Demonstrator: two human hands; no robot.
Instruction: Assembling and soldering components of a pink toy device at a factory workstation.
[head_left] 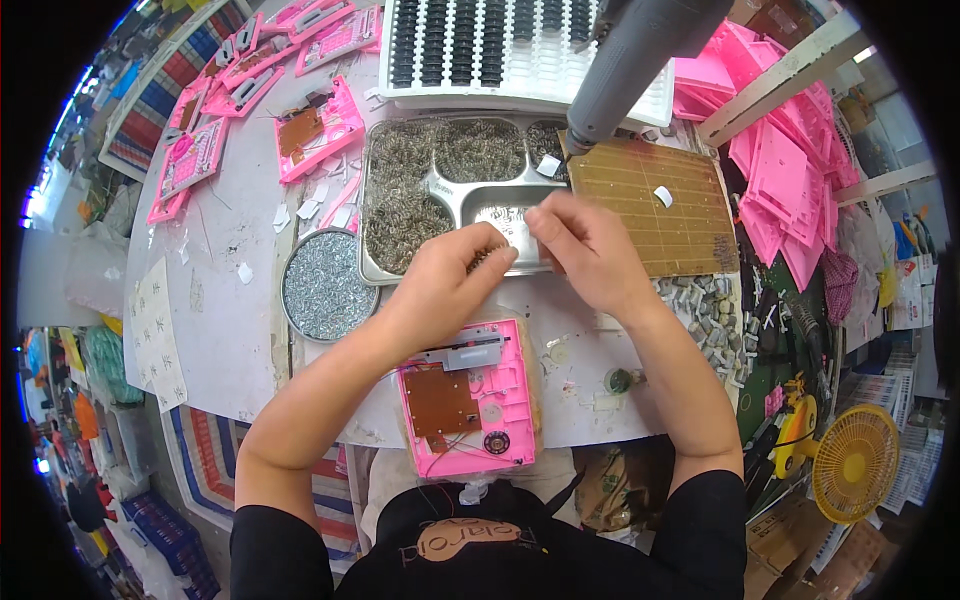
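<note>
Both my hands are over the near edge of a metal compartment tray (366, 250). The fingers of my left hand (450, 275) are pinched together near the tray's near right compartment. Just to their right, my right hand (592, 250) has thumb and forefinger pressed together, a small gap apart from the left. Whatever the fingertips hold is too small to make out. Small wire springs (400, 215) fill several compartments. Below my hands, a pink plastic housing (508, 400) lies on the table, bearing a brown circuit board (440, 400), a grey part (470, 352) and a black round part (496, 442).
A round dish of small screws (325, 285) stands left of the tray. A grey cylindrical tool (640, 70) hangs in front of a white rack (550, 75). Pink casings (790, 190) pile up at right, near small metal parts (705, 320) and a yellow fan (855, 463).
</note>
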